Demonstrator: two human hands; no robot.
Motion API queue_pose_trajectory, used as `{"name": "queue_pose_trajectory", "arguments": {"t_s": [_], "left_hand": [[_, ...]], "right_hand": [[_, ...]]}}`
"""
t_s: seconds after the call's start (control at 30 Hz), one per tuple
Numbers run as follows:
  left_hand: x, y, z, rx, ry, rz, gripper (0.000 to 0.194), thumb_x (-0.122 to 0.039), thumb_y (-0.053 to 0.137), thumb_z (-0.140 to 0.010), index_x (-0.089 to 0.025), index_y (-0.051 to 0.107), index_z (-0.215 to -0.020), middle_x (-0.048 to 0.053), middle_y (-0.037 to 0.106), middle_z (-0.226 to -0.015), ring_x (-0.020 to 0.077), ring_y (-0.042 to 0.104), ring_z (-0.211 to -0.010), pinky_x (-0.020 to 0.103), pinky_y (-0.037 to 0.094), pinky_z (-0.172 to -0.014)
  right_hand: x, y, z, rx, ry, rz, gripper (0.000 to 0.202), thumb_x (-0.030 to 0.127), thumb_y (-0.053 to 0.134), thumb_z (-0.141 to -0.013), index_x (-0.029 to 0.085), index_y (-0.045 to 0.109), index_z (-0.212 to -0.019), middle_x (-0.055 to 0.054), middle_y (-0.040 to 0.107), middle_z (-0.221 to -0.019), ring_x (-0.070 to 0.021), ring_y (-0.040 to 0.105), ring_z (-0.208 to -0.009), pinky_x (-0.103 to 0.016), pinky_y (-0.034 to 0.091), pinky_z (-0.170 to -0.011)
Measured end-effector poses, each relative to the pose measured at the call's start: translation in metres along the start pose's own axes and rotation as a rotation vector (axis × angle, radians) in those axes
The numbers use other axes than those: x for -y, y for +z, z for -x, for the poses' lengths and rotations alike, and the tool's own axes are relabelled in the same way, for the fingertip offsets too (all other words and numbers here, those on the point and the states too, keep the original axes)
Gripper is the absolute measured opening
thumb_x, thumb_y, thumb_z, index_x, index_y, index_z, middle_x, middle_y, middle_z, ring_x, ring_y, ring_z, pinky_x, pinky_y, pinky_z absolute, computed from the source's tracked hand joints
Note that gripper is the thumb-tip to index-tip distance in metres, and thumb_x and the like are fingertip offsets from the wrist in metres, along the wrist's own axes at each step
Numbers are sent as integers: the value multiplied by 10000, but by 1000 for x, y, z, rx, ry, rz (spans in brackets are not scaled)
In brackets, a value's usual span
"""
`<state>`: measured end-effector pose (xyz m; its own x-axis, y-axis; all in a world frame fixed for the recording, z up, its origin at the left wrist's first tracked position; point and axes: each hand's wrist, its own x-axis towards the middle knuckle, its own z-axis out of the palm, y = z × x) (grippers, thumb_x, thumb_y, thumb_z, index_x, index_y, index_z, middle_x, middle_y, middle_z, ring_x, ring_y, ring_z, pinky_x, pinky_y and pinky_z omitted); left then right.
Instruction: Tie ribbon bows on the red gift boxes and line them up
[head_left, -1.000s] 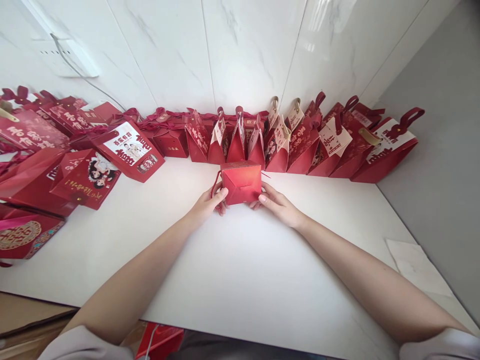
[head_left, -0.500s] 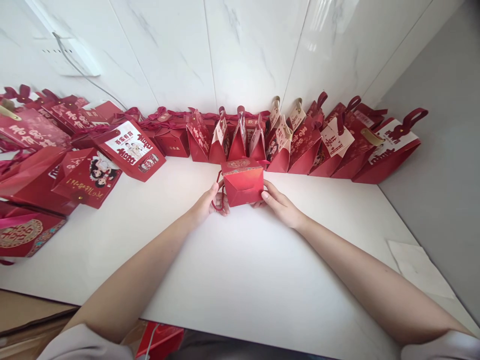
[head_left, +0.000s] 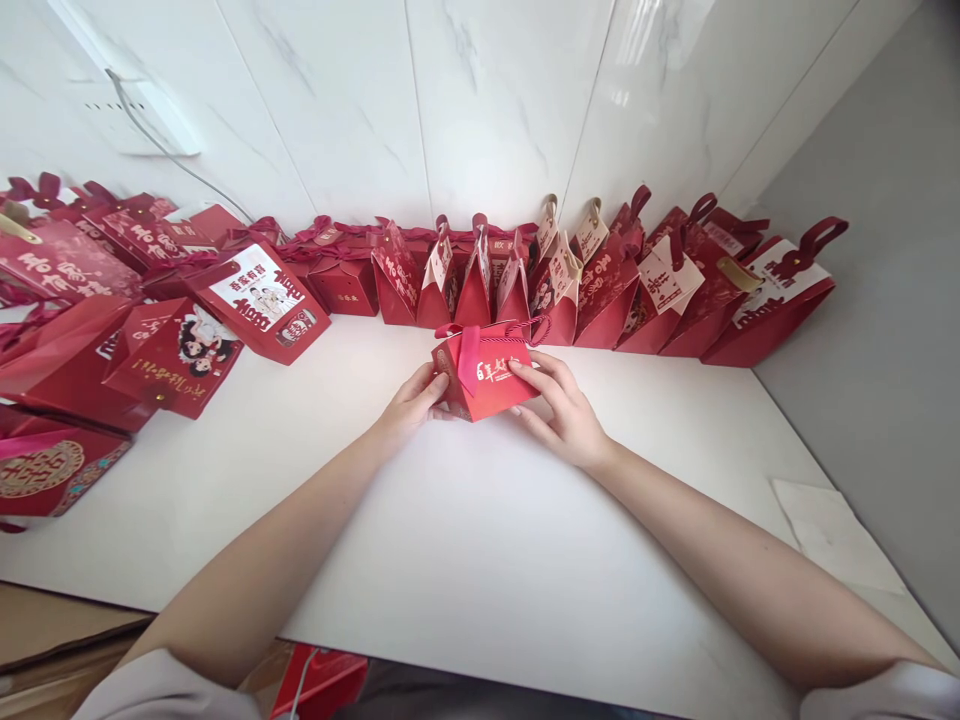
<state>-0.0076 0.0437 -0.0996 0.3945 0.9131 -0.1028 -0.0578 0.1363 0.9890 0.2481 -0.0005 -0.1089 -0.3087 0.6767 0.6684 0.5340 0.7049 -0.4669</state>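
Observation:
Between my hands is a small red gift box (head_left: 491, 385) with gold lettering on the side toward me. A pink-red ribbon (head_left: 469, 358) runs down over it, and a twisted red cord (head_left: 536, 328) loops out at its top right. My left hand (head_left: 417, 398) grips the box's left side, thumb in front. On the right, my right hand (head_left: 561, 408) holds it with fingers on the lettered face and thumb below. The box's far side and underside are hidden.
Several upright red and cream gift boxes (head_left: 604, 300) line the wall. More red boxes (head_left: 176, 360) crowd the left side of the white table (head_left: 480, 560). A white sheet (head_left: 836, 530) lies at the right edge. A cable (head_left: 180, 160) hangs from a wall socket at the upper left.
The gift box has been turned between my hands: the lettered, ribboned side now faces me instead of the plain folded side. The cord loop has gone from the left to the top right.

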Motion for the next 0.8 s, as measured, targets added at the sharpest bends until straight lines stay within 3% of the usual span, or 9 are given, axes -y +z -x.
{"name": "queue_pose_trajectory", "arguments": {"t_s": [0.1,0.23,0.33,0.43,0.53,0.67,0.73,0.8], "left_hand": [[-1,0,-1,-1,64,-10,567,-596,597,-857,-241,551,-1296,103,632,-1257,227,672,-989,381,579,-819],[-10,5,3,142,151,-44,760,-655,682,-750,-223,540,-1359,138,552,-1414,352,548,-1260,449,538,-953],[-17,10,5,181,205,-90,717,-437,810,-717,-181,564,-1339,148,605,-1360,355,558,-1262,487,479,-1049],[-19,10,4,223,258,-111,664,-274,829,-703,-198,586,-1316,125,644,-1314,333,597,-1225,489,494,-1043],[-16,4,3,210,249,-128,686,-236,849,-665,-180,594,-1299,138,658,-1289,340,617,-1197,499,517,-1017],[-6,-1,2,181,245,-154,750,-223,885,-597,-143,583,-1279,172,662,-1268,359,628,-1174,508,542,-983],[-2,-1,1,150,265,-174,806,-237,899,-567,-140,561,-1292,183,667,-1251,366,642,-1149,515,562,-946],[0,0,1,93,315,-215,883,-249,914,-535,-143,527,-1322,190,652,-1270,374,635,-1158,525,559,-949]], "right_hand": [[0,0,-1,-77,-28,46,589,246,603,-918,305,376,-1458,-142,459,-1402,-294,506,-1305,-480,515,-1031],[2,-1,-2,-91,-129,122,541,186,598,-911,285,423,-1413,-150,516,-1375,-281,566,-1242,-462,551,-978],[5,-1,-2,-43,-252,153,544,153,571,-917,289,409,-1418,-130,567,-1358,-269,584,-1226,-446,564,-950],[8,0,-1,-12,-299,109,579,182,584,-910,276,367,-1439,-126,599,-1331,-270,588,-1224,-453,564,-940],[8,2,1,-32,-239,19,603,251,621,-890,254,346,-1426,-141,618,-1262,-281,611,-1153,-471,574,-887],[3,3,3,-149,-62,-162,443,316,586,-908,267,412,-1313,-117,611,-1141,-267,614,-1037,-457,575,-800],[-1,4,3,-184,22,-241,425,357,579,-915,260,419,-1297,-122,581,-1175,-270,598,-1073,-468,557,-839],[-5,4,2,-135,78,-284,534,429,602,-898,252,382,-1351,-148,528,-1292,-296,555,-1190,-513,512,-946]]}}
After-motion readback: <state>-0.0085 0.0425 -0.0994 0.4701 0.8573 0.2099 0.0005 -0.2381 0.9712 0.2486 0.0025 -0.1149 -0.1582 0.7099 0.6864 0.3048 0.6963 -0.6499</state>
